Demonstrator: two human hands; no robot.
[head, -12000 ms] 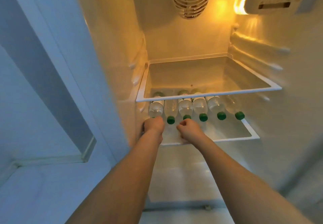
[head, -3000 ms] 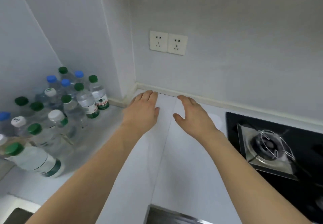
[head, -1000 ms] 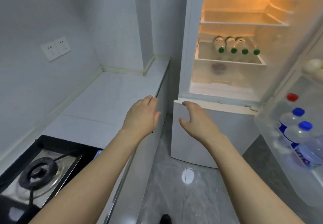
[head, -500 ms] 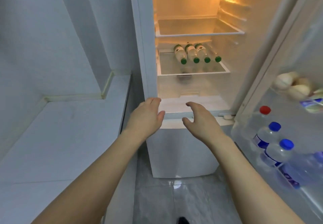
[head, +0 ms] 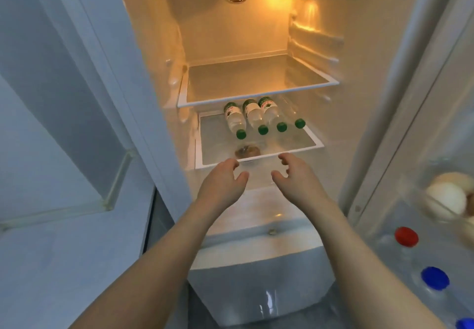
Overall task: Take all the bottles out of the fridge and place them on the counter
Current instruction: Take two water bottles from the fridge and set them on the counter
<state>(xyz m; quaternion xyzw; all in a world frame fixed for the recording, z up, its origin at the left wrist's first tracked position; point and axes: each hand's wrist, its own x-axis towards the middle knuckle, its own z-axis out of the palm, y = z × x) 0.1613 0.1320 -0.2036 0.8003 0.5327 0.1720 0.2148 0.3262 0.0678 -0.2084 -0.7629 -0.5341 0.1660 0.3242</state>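
Your left hand (head: 222, 184) and right hand (head: 297, 178) are both empty, fingers loosely spread and slightly curled, palms facing each other, held side by side just short of the front edge of the lower shelf (head: 256, 159) in the fridge (head: 230, 33). 4 green-capped bottles (head: 252, 119) lie on that shelf beyond your fingertips, caps toward you, side by side, well apart from both hands. The counter (head: 64, 264) sits left of your left forearm. Right of your right arm, door bottles with 1 red cap (head: 406, 237) and 1 blue cap (head: 434, 281).
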